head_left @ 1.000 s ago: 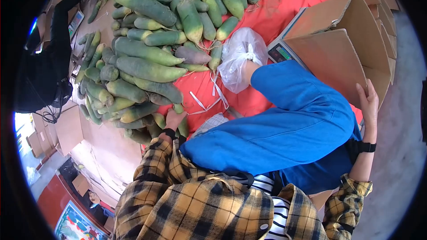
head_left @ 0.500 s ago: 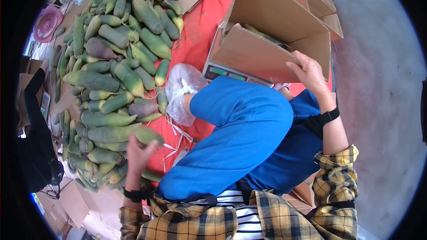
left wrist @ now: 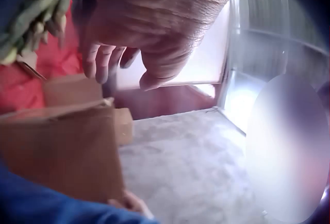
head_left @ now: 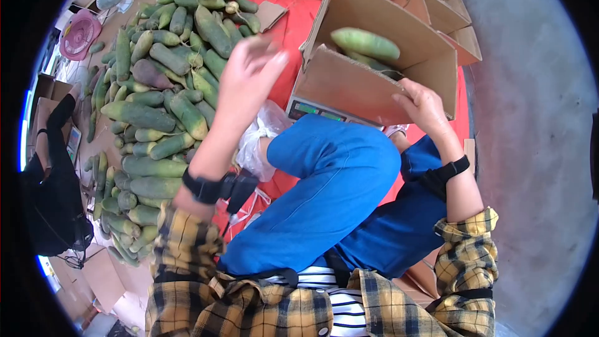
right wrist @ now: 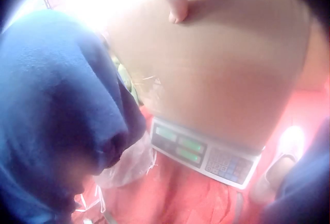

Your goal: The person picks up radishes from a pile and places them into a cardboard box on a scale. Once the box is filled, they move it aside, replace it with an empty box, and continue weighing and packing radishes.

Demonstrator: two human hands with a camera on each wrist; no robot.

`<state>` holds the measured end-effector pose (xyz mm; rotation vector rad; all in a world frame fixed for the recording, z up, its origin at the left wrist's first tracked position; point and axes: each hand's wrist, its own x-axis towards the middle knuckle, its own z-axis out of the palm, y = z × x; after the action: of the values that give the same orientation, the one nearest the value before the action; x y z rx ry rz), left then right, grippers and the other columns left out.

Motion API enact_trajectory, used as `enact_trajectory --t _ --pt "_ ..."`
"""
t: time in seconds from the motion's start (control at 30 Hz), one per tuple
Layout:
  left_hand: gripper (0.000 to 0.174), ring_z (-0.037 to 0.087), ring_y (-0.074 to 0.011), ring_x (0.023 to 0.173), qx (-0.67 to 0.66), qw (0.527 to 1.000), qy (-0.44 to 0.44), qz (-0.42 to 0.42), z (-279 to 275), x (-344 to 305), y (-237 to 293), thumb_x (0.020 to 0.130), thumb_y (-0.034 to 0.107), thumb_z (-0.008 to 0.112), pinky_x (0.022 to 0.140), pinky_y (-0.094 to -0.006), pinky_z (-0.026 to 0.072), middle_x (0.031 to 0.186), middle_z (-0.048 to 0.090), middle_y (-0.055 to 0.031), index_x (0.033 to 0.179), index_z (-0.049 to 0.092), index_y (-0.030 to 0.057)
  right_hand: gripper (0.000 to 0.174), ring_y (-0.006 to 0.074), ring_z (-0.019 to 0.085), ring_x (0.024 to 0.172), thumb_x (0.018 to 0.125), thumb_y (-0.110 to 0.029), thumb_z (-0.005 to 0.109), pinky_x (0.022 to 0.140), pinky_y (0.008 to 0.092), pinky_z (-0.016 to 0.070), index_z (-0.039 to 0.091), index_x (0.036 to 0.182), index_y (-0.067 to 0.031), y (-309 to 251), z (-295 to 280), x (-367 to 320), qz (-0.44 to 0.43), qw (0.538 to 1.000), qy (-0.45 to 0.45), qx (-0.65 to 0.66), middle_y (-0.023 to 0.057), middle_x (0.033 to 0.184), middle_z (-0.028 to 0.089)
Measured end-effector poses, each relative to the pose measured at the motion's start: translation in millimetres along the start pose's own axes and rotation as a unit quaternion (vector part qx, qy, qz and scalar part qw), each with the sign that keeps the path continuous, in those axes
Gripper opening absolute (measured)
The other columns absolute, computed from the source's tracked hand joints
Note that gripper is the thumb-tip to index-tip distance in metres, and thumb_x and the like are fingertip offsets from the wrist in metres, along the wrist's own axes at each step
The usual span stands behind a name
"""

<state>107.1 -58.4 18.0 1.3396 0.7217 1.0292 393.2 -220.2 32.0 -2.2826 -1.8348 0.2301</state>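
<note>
My left hand (head_left: 253, 78) is raised between the radish pile and the box, fingers loosely bent and nothing in them. A blurred green radish (head_left: 365, 43), apart from that hand, shows within the opening of the cardboard box (head_left: 362, 81). Beneath it in the head view, another radish (head_left: 374, 65) lies partly hidden by the near flap. My right hand (head_left: 427, 103) grips the flap's top edge, with its thumb (right wrist: 178, 15) against the outer face in the right wrist view. Under the box is a digital scale (right wrist: 206, 154) with lit displays.
A large pile of green radishes (head_left: 150, 115) covers the left side. Red sheeting (head_left: 296, 19) lies under the box and scale. More open cartons (head_left: 440, 9) stand behind. A plastic bag (head_left: 259, 140) wraps my left foot, and grey floor (head_left: 524, 118) runs along the right.
My left hand took a green radish from the pile's near edge, swung up toward the box and let it go. My right hand stays on the flap. The head view has shifted.
</note>
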Motion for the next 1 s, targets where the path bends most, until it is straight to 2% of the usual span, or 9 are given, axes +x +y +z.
enact_trajectory --t 0.13,0.27,0.37,0.43,0.57,0.7,0.9,0.97,1.0 --pt "0.024 0.059 -0.0126 0.089 0.111 0.956 -0.069 -0.263 -120.0 -129.0 -71.6 0.089 0.015 0.062 0.077 -0.0277 0.0491 0.096 0.061 -0.0065 0.106 0.054 -0.0002 0.030 0.0353 0.062 0.090 0.084 -0.024 0.064 0.075 0.0403 0.0497 0.060 0.107 -0.0053 6.9 4.6 -0.8 0.042 0.999 0.023 0.006 0.0186 0.098 0.064" --pt "0.027 0.062 -0.0240 0.083 0.326 0.865 -0.094 -0.371 -249.9 -322.9 -161.8 0.083 0.023 0.065 0.075 -0.0334 0.0492 0.089 0.062 -0.0149 0.091 0.060 -0.0017 0.042 0.0285 0.062 0.103 0.086 -0.021 0.064 0.087 0.0332 0.0473 0.055 0.119 0.0038 27.4 19.0 0.2 0.031 0.999 0.015 0.035 0.0204 0.112 0.063" --pt "0.035 0.062 -0.0323 0.089 0.464 0.787 -0.121 -0.388 -298.3 -433.5 -187.6 0.077 0.030 0.068 0.078 -0.0378 0.0489 0.092 0.061 -0.0213 0.089 0.062 -0.0018 0.041 0.0171 0.062 0.084 0.088 -0.018 0.063 0.076 0.0295 0.0473 0.053 0.120 0.0063 1.1 7.4 2.7 0.089 0.995 -0.022 0.040 0.0145 0.092 0.067" --pt "0.047 0.061 -0.0351 0.095 0.440 0.698 -0.009 -0.564 -303.1 -470.1 -192.6 0.071 0.036 0.071 0.082 -0.0416 0.0482 0.099 0.061 -0.0234 0.094 0.061 -0.0037 0.041 0.0147 0.060 0.078 0.088 -0.017 0.063 0.073 0.0287 0.0470 0.052 0.120 0.0069 0.3 5.5 4.3 0.087 0.996 -0.023 0.010 0.0123 0.086 0.067" --pt "0.073 0.060 -0.0397 0.099 0.410 0.671 0.234 -0.572 -294.7 -511.3 -209.5 0.065 0.044 0.077 0.085 -0.0404 0.0485 0.106 0.060 -0.0300 0.103 0.054 -0.0135 0.042 0.0107 0.049 0.069 0.089 -0.017 0.063 0.067 0.0246 0.0432 0.051 0.120 0.0080 5.9 7.6 4.6 0.102 0.994 -0.028 0.010 0.0064 0.073 0.056" --pt "0.080 0.061 -0.0368 0.101 0.293 0.700 0.205 -0.618 -289.6 -497.8 -229.2 0.065 0.048 0.077 0.087 -0.0387 0.0484 0.107 0.060 -0.0300 0.108 0.051 -0.0150 0.043 0.0101 0.045 0.069 0.089 -0.017 0.062 0.066 0.0233 0.0415 0.050 0.120 0.0094 18.1 13.3 4.8 0.048 0.998 0.022 0.028 0.0043 0.070 0.050" --pt "0.082 0.063 -0.0322 0.098 0.259 0.656 0.315 -0.635 -292.1 -503.0 -282.7 0.065 0.047 0.078 0.083 -0.0363 0.0495 0.104 0.063 -0.0243 0.109 0.051 -0.0159 0.045 0.0108 0.050 0.074 0.090 -0.018 0.062 0.071 0.0235 0.0431 0.048 0.123 0.0105 5.6 7.5 5.2 0.065 0.998 0.001 0.014 0.0070 0.078 0.059" --pt "0.043 0.063 -0.0175 0.070 0.196 0.682 0.392 -0.586 -291.7 -505.0 -294.6 0.074 0.039 0.075 0.054 -0.0337 0.0480 0.077 0.065 -0.0094 0.086 0.063 -0.0010 0.045 0.0112 0.050 0.075 0.090 -0.019 0.062 0.072 0.0237 0.0433 0.049 0.122 0.0100 8.8 8.3 5.6 0.066 0.998 0.004 0.014 0.0075 0.078 0.059" --pt "0.043 0.063 -0.0175 0.070 0.198 0.682 0.390 -0.586 -289.6 -491.1 -281.0 0.074 0.039 0.075 0.054 -0.0337 0.0480 0.077 0.065 -0.0094 0.086 0.063 -0.0010 0.045 0.0115 0.050 0.075 0.090 -0.019 0.062 0.073 0.0239 0.0434 0.049 0.122 0.0095 11.1 9.8 5.2 0.067 0.998 0.009 0.017 0.0079 0.079 0.059"
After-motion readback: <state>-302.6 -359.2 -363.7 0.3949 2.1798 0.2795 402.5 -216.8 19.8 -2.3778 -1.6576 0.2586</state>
